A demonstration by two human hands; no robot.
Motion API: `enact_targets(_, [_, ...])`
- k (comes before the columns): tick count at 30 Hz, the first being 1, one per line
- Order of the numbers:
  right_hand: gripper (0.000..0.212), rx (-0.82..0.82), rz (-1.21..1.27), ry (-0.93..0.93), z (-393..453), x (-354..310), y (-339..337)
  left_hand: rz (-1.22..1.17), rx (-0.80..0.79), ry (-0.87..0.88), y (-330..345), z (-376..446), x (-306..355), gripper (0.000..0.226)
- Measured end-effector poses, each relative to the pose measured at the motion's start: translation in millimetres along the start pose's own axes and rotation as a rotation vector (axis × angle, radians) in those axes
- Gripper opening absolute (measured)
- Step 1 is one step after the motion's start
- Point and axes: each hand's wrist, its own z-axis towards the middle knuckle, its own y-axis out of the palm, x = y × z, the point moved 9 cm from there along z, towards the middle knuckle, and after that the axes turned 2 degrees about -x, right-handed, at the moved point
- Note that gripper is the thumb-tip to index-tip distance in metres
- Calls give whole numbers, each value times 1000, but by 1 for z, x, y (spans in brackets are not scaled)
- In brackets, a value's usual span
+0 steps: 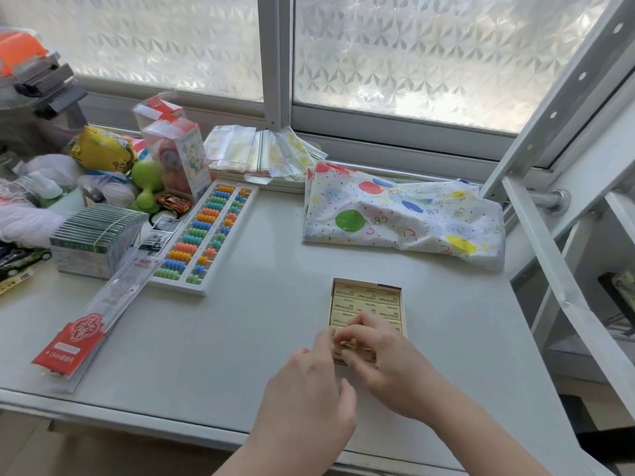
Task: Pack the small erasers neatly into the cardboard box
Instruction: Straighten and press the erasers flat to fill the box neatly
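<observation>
Erasers (367,300) fill the box (367,286) on the worktop (261,331), long axes crosswise. Right hand (385,365), nearer, covers the near row, grip apparently pinching an eraser. Left hand (309,393) touches the box's left wall, fingers loose.

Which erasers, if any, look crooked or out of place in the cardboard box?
None stand out: the visible erasers lie flat in even rows in the cardboard box. The right hand and left hand hide the near end.

abacus (205,237) left | balloon-print bag (402,216) far right | toy car (174,203)
</observation>
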Motion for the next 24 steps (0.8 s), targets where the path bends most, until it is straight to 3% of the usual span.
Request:
enact_targets(4, [17, 14, -50, -50, -2, -2, 0, 431, -125, 127, 16, 1, 12, 73])
enact_targets(7, [26, 35, -153, -115, -5, -7, 0, 435, -120, 193, 16, 1, 20, 58])
enact_targets(9, [21, 19, -173, -141, -7, -11, 1, 253, 13, 216, 2, 8, 20, 39])
enact_targets(11, [23, 40, -168, -137, -12, -14, -3, 82, 178, 151, -15, 16, 3, 36])
enact_targets(13, [27, 307, -71, -57, -26, -8, -29, -175, 205, 5, -19, 26, -17, 45])
enact_targets(15, [27, 670, 221, 162, -53, 18, -56, -635, 41, -198, 5, 36, -30, 53])
enact_targets(16, [27, 745, 437, 300, -62, 37, -54, -841, -24, -258, 20, 38, -30, 55])
enact_targets(18, [31, 707, 791, 478, -62, 57, -32, -1026, -51, -294, 35, 43, -24, 57])
enact_targets(19, [32, 678, 853, 498, -58, 59, -26, -1057, -46, -297, 40, 46, -22, 57])
enact_targets(21, [32, 624, 894, 490, -51, 52, -22, -1080, -58, -289, 50, 50, -20, 61])
enact_targets(24, [34, 594, 890, 491, -43, 48, -23, -1129, -66, -284, 59, 52, -19, 86])
